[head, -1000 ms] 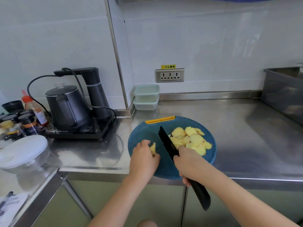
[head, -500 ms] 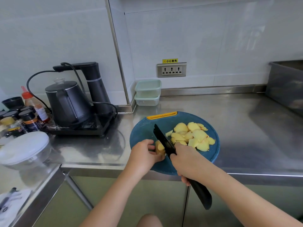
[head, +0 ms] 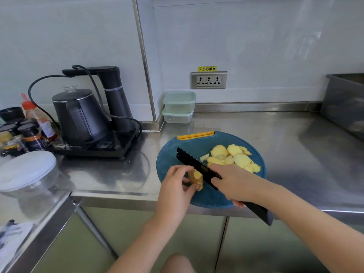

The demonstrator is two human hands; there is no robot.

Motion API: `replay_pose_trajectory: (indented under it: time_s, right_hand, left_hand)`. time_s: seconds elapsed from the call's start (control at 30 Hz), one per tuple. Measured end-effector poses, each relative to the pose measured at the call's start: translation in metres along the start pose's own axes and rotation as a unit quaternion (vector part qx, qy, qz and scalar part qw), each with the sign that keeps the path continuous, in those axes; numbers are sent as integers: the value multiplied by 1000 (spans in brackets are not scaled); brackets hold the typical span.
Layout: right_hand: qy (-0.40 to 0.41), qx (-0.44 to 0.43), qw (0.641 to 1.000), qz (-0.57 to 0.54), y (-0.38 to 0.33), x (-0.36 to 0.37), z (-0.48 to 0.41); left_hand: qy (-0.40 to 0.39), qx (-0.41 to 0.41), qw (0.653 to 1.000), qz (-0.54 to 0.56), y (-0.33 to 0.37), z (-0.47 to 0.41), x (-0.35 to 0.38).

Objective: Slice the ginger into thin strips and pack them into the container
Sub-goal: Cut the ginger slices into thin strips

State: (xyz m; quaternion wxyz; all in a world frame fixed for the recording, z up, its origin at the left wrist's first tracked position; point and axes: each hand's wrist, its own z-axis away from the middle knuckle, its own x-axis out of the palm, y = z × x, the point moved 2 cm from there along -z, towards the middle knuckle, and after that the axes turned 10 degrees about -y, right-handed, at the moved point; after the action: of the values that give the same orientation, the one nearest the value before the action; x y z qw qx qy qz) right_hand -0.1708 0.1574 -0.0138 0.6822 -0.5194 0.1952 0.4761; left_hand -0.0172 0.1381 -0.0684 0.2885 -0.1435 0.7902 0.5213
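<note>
A round blue cutting board point(head: 185, 143) with a yellow handle slot lies on the steel counter. My left hand point(head: 175, 186) pinches a small yellow ginger piece point(head: 196, 177) on the board's near left part. My right hand point(head: 234, 182) grips a black knife point(head: 194, 162), whose blade lies against the right side of that piece, tip pointing away to the left. A pile of several pale yellow ginger slices point(head: 232, 157) sits on the board's right part. Two stacked clear containers with pale green lids point(head: 178, 106) stand against the back wall.
A black kettle point(head: 78, 115) on its black base with a water tower stands to the left. Spice jars point(head: 29, 134) and a lidded glass bowl point(head: 27, 172) occupy the far left. A steel tub point(head: 344, 103) stands at the right edge. A wall socket point(head: 208, 80) is behind the board.
My left hand has turned the ginger piece up and taken it between its fingertips. The knife has moved left against the piece. The camera has tilted slightly.
</note>
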Motion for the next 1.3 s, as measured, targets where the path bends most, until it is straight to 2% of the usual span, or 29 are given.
replay_pose_trajectory:
  time_s: [0.1,0.23,0.43,0.6,0.9,1.07,1.2,1.3]
  right_hand:
    - [28,-15,997,74,-2,7,1]
    - [80,-43,978,189,-8,17,-1]
    - [80,-40,983,161,-5,15,-3]
    - [90,-38,984,150,-2,13,-2]
    - [90,-30,986,136,-2,17,-1]
    - [78,-5,990,113,-2,14,1]
    - [85,23,993,81,0,9,6]
    - [81,31,994,60,0,5,7]
  left_hand:
    - [-12,62,998,-30,-5,3,1]
    - [13,89,996,-30,-14,3,2]
    - [56,107,990,-73,-21,0,7]
    - [58,141,983,-102,-16,4,6]
    - [32,152,979,-136,-19,4,7]
    - [-37,187,972,-136,-20,-5,-7]
    - [-176,184,954,-161,-25,-21,-21]
    - [-252,148,948,-125,-21,-36,-30]
